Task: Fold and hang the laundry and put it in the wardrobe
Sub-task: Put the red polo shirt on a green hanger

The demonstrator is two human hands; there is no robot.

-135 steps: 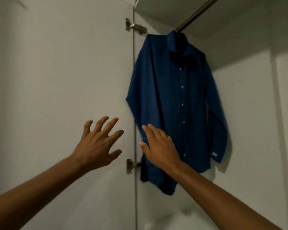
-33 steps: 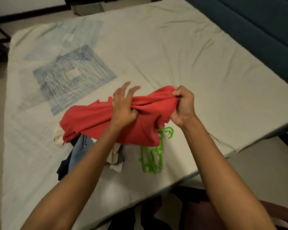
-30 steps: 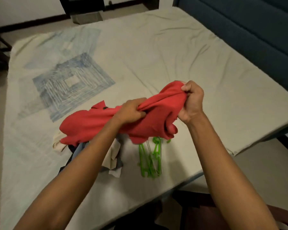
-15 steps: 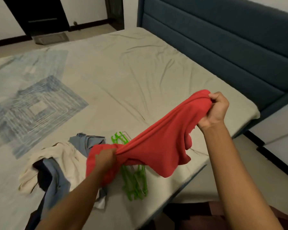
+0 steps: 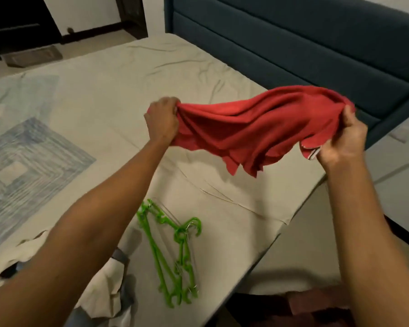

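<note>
Bed (image 5: 104, 74) fills the frame, dark headboard (image 5: 293, 38) upper right. Red garment (image 5: 253, 128) stretched above the mattress, centre right, long axis left to right between both hands. Left hand (image 5: 162, 120) bunches one end in a closed fist; right hand (image 5: 342, 140) pinches the other. Green hangers (image 5: 172, 251) lie below, lower centre, nearer the left arm. Remaining clothes (image 5: 109, 291) heaped lower left. No containers visible.

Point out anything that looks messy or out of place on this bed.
The leftover clothes lie in a crumpled heap at the near edge of the bed, unfolded. The green hangers lie tangled beside them. The red garment is bunched between the left hand and right hand.
</note>
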